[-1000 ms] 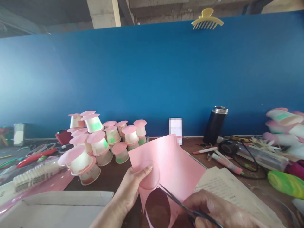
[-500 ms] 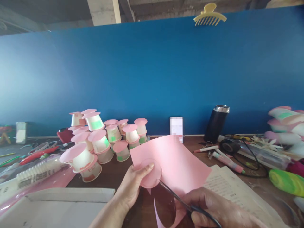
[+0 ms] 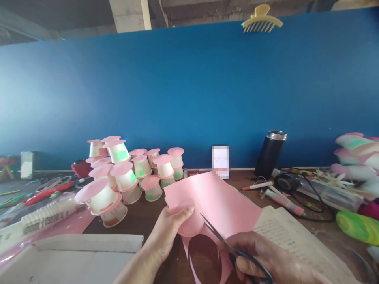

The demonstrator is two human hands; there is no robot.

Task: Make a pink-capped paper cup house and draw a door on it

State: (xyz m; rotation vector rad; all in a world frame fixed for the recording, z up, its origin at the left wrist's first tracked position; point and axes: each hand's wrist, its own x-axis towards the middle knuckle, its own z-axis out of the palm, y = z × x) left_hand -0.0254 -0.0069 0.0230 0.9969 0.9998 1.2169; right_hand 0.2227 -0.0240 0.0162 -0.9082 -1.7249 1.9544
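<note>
My left hand (image 3: 174,225) pinches a sheet of pink paper (image 3: 227,205) near its left edge, thumb on top of a round outline (image 3: 192,225) marked or partly cut in it. In my right hand (image 3: 257,252) is a pair of scissors (image 3: 220,238) with black handles; its blades appear slightly apart and their tips lie at the right side of that circle. Below it, a round hole in the paper shows the dark table, bordered by a thin strip of pink. The undersides of both hands are hidden.
Left, several paper cups (image 3: 124,175) with pink discs stand stacked, behind a white box (image 3: 89,256). A black bottle (image 3: 269,154) stands at the back right. Printed sheets (image 3: 284,232), markers (image 3: 284,202) and a green-yellow lump (image 3: 358,227) lie right. A blue partition (image 3: 189,98) rises behind.
The scissors' tips have moved up a little along the circle's right side, their blades opening slightly. The paper has shifted slightly, and more of the hole below the circle shows.
</note>
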